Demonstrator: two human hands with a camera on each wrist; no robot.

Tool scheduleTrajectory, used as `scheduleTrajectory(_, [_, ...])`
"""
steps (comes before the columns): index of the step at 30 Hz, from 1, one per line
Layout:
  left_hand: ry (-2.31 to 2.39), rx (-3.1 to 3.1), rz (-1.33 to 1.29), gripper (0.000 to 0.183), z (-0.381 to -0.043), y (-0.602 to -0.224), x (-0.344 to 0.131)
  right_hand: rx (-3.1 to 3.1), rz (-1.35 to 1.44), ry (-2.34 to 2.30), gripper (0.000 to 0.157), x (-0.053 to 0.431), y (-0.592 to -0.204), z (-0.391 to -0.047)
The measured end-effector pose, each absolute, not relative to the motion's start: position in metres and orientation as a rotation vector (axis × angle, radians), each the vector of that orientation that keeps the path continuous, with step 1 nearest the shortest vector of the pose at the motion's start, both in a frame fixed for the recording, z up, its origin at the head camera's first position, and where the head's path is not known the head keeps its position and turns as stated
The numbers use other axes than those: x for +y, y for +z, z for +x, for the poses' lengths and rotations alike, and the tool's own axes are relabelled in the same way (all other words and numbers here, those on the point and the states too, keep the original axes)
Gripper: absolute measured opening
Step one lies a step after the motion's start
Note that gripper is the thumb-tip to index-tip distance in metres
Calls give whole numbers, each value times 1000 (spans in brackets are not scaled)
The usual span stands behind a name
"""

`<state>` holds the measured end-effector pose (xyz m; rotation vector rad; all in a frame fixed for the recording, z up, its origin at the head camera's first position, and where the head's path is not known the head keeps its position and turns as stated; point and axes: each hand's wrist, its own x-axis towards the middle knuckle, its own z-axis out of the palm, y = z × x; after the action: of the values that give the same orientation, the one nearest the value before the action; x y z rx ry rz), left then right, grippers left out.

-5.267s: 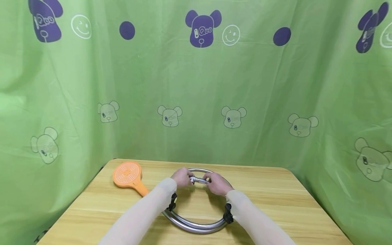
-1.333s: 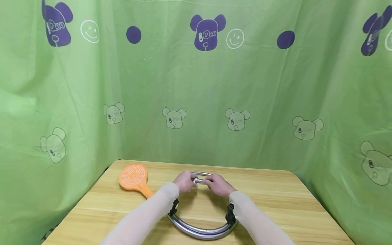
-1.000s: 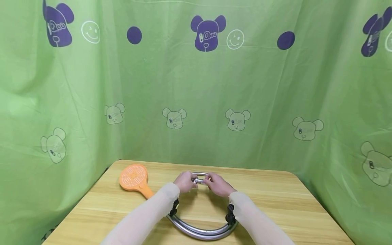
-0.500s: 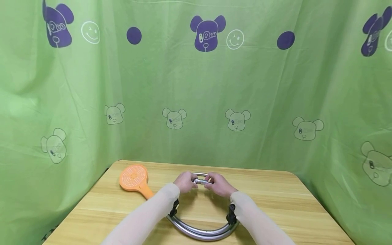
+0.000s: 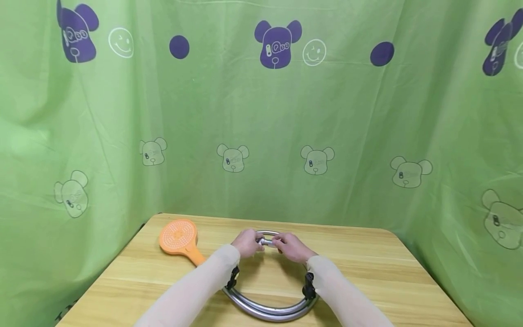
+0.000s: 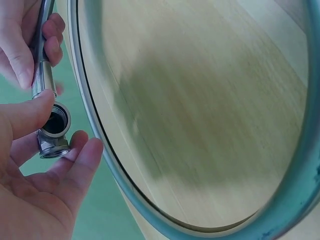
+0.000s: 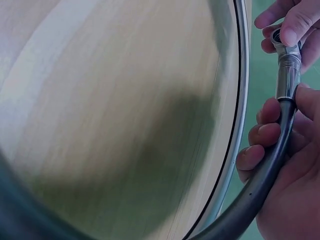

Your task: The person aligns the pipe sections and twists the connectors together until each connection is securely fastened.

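In the head view, both hands meet over the far side of a coiled silver shower hose (image 5: pixel 271 313). My left hand (image 5: pixel 246 243) pinches a small chrome pipe fitting (image 6: pixel 53 145) with a round threaded opening, thumb on top. My right hand (image 5: pixel 295 247) grips the hose end, its fingers curled round it just behind the metal sleeve (image 7: pixel 287 82). The right wrist view shows the sleeve lined up against the fitting, with some thread (image 7: pixel 289 62) visible between them. The rest of the hose loops round beneath both forearms.
An orange shower head (image 5: pixel 178 234) lies on the left of the wooden table (image 5: pixel 367 263), its handle end hidden by the left sleeve. A black camera strap is on each wrist. Green printed curtains (image 5: pixel 269 190) stand behind and on both sides of the table.
My right fingers shift back and forth on the sleeve at the hose end, now covering more of it than half a second ago. My left hand keeps its pinch. The head view has shifted slightly.
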<state>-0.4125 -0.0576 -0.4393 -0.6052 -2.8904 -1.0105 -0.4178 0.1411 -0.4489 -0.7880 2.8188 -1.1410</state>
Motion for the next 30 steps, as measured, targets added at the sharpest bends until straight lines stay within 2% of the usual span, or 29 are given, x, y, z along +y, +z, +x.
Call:
scheduleTrajectory(3, [-1018, -2889, -607, 4, -413, -440, -57, 2806, -726, -1195, 18, 141, -450, -418])
scheduleTrajectory(6, [-1003, -2885, -611, 5, -414, -441, -57, 2814, -712, -1203, 19, 140, -451, -418])
scheduleTrajectory(13, [-991, -2879, -607, 7, -412, -439, -57, 2814, -790, -1176, 13, 142, -449, -419])
scheduleTrajectory(21, [-996, -2894, -586, 12, -408, -438, -57, 2842, -891, -1082, 30, 142, -447, -421])
scheduleTrajectory(30, [-971, -2887, -592, 10, -410, -438, -56, 2785, -707, -1214, 24, 142, -450, -419])
